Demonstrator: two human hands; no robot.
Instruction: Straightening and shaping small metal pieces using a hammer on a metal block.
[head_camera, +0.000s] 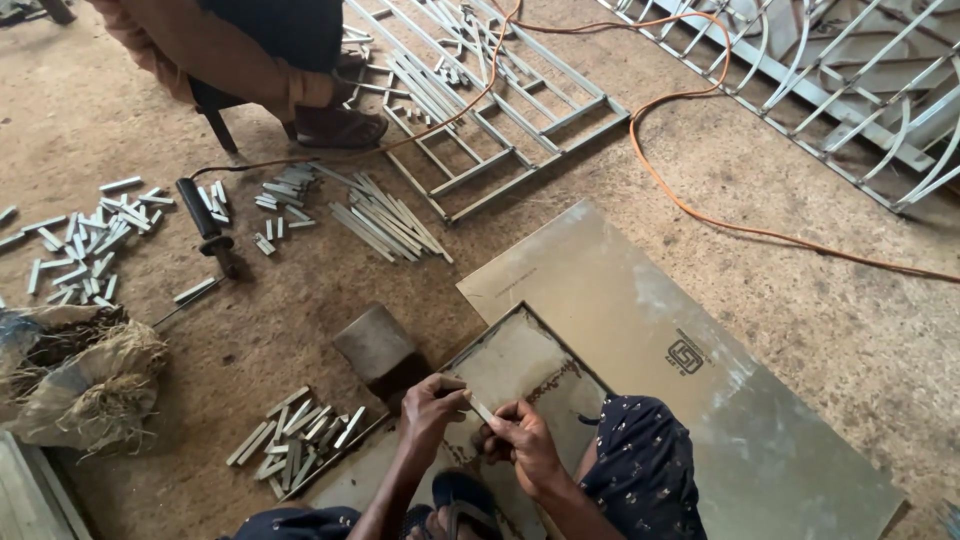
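My left hand (430, 405) and my right hand (522, 440) meet low in the view over a thin steel frame (522, 312) lying on a grey board (640, 320). Both hands pinch one short flat metal strip (481, 409) between their fingertips, held just above the frame's inner panel. My knees, in dark patterned cloth, flank the hands. A pile of several short cut metal strips (295, 440) lies on the floor just left of my left hand.
A wooden block (375, 343) stands beyond the hands. Further out lie scattered cut strips (85, 240), a bundle of longer strips (385, 215), a black-handled tool (205, 220), a welded grille (500, 110), an orange cable (700, 200) and a sack (80, 375). Another person's foot (335, 125) is top left.
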